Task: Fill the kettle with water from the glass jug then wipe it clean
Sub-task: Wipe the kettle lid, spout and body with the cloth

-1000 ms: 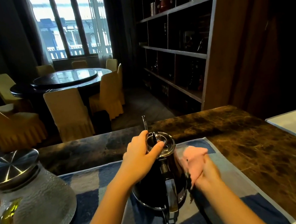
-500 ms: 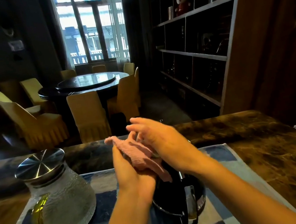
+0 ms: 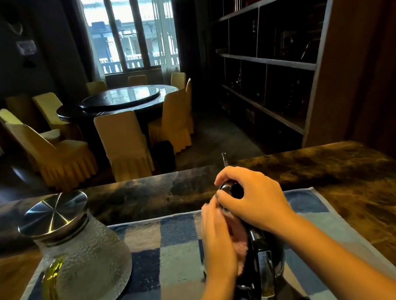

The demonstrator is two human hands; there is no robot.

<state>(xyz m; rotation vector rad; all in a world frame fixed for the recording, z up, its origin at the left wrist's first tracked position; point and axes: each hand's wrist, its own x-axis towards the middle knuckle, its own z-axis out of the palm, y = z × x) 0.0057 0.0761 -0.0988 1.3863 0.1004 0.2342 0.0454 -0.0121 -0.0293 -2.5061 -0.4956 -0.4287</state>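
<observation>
Wipe phase: cloth (image 3: 238, 234) has swapped hands
I see left hand (image 3: 218, 245) flat, pressing it on kettle (image 3: 264, 263) left side; right hand (image 3: 254, 201) now grips the lid (image 3: 235, 190) — other flank's turn

Dim room: bright tall window (image 3: 130, 23) top centre, dark round table (image 3: 119, 101) below it ringed by yellow-covered chairs (image 3: 123, 141), dark floor (image 3: 216, 141), open shelving (image 3: 268, 61) down the right beside a brown wood panel (image 3: 359, 59), dark wall (image 3: 4, 63) upper left, marbled counter (image 3: 147, 196) across the lower frame.
</observation>
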